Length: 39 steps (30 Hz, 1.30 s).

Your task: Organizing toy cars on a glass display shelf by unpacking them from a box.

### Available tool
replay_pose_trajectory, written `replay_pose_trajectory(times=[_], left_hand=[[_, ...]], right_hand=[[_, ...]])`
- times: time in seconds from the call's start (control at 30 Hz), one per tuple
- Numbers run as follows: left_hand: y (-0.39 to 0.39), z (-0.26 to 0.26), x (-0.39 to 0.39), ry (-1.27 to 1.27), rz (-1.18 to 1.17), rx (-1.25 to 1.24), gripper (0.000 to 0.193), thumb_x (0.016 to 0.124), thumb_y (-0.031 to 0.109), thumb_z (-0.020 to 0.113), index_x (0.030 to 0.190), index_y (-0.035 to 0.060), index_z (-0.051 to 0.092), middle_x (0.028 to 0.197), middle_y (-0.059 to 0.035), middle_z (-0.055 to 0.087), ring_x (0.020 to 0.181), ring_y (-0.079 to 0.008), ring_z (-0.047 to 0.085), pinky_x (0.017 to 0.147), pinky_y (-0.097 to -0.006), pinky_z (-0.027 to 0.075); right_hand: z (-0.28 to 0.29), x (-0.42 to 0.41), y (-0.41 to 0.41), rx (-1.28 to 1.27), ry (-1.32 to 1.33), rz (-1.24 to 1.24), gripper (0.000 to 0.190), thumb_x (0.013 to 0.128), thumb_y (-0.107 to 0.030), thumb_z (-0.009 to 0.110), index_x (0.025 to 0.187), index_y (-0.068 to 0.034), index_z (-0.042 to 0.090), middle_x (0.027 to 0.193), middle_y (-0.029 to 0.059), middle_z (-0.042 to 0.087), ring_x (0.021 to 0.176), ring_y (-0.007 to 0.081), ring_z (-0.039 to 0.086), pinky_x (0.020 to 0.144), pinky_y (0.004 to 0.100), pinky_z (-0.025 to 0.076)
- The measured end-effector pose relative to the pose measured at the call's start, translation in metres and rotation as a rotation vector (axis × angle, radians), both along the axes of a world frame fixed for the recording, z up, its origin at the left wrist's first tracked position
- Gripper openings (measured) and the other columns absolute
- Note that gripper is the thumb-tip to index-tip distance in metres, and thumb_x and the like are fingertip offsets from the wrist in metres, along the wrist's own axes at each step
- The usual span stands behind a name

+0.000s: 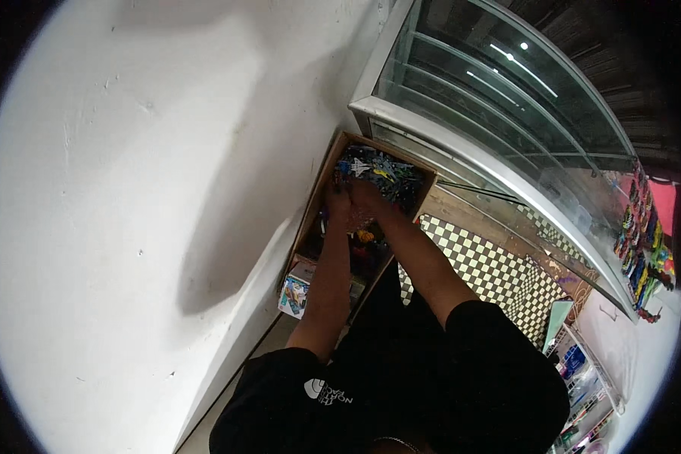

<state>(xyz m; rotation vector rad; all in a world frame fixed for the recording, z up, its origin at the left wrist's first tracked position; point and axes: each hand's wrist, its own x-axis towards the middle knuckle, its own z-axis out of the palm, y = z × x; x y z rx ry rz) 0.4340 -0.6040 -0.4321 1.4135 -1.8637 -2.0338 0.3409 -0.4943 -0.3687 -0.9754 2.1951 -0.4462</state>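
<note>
Both of my hands reach down into an open cardboard box [427, 196] that is filled with small toys. My left hand [337, 198] is close to the box's wall on the wall side, and my right hand [364, 194] is right beside it. Past my fingers lie a small white toy jet [358, 166] and a yellow and grey toy plane [383, 173] among dark pieces. An orange-yellow toy [365, 235] sits nearer to me. Shadow blurs my fingers, so whether they hold anything does not show.
A glass display case [488, 153] with a metal frame stands beyond the box and to the right. The white wall [147, 170] runs along the left. A printed carton [294, 295] is at the box's near end. A checkered mat [476, 261] covers floor on the right, beside a wire rack [596, 363].
</note>
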Motion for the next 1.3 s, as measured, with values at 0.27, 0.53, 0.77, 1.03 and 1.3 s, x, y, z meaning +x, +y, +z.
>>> replay_pose_trajectory(times=[0.27, 0.53, 0.77, 1.03, 1.3], left_hand=[[-0.055, 0.071, 0.04, -0.641, -0.163, -0.163, 0.044, 0.102, 0.034, 0.061, 0.122, -0.0031, 0.07, 0.128, -0.0249, 0.069, 0.116, -0.0363, 0.068, 0.096, -0.0423, 0.054], [0.037, 0.077, 0.008, -0.221, 0.095, -0.375, 0.031, 0.101, 0.028, 0.068, 0.109, -0.0013, 0.07, 0.106, -0.0193, 0.072, 0.098, -0.0289, 0.07, 0.087, -0.0426, 0.056], [0.037, 0.087, 0.068, 0.076, 0.147, 0.099, 0.04, 0.103, 0.024, 0.066, 0.136, 0.004, 0.054, 0.122, -0.0145, 0.063, 0.109, -0.027, 0.064, 0.094, -0.0426, 0.054], [0.068, 0.113, 0.15, -0.255, 0.066, -0.005, 0.04, 0.107, 0.021, 0.06, 0.143, 0.0035, 0.057, 0.123, -0.0108, 0.063, 0.11, -0.0247, 0.063, 0.093, -0.0374, 0.054], [0.037, 0.074, 0.125, -0.061, -0.1, 0.285, 0.057, 0.108, 0.044, 0.051, 0.154, 0.0118, 0.044, 0.146, -0.015, 0.053, 0.13, -0.0339, 0.054, 0.107, -0.0486, 0.045]], right_hand=[[0.028, 0.064, -0.052, -0.31, -0.329, -0.195, 0.045, 0.106, -0.025, 0.058, 0.148, -0.011, 0.057, 0.135, 0.0212, 0.066, 0.117, 0.0358, 0.066, 0.099, 0.0468, 0.054], [0.007, 0.035, 0.013, -0.467, -0.716, -0.57, 0.038, 0.109, -0.014, 0.053, 0.145, -0.007, 0.059, 0.14, 0.0131, 0.064, 0.108, 0.0249, 0.067, 0.094, 0.0374, 0.056], [0.128, 0.08, 0.023, -0.188, -0.279, -0.412, 0.045, 0.103, -0.023, 0.055, 0.147, -0.013, 0.058, 0.122, 0.0237, 0.069, 0.11, 0.0404, 0.067, 0.089, 0.0457, 0.057], [0.113, 0.142, 0.07, -0.106, 0.616, 0.005, 0.053, 0.098, -0.018, 0.064, 0.149, -0.012, 0.052, 0.126, 0.0212, 0.062, 0.09, 0.0359, 0.066, 0.078, 0.0555, 0.057], [0.098, 0.098, 0.053, -0.103, 0.131, -0.008, 0.044, 0.09, -0.023, 0.063, 0.133, -0.013, 0.065, 0.132, 0.0163, 0.063, 0.138, 0.0443, 0.044, 0.108, 0.062, 0.039]])
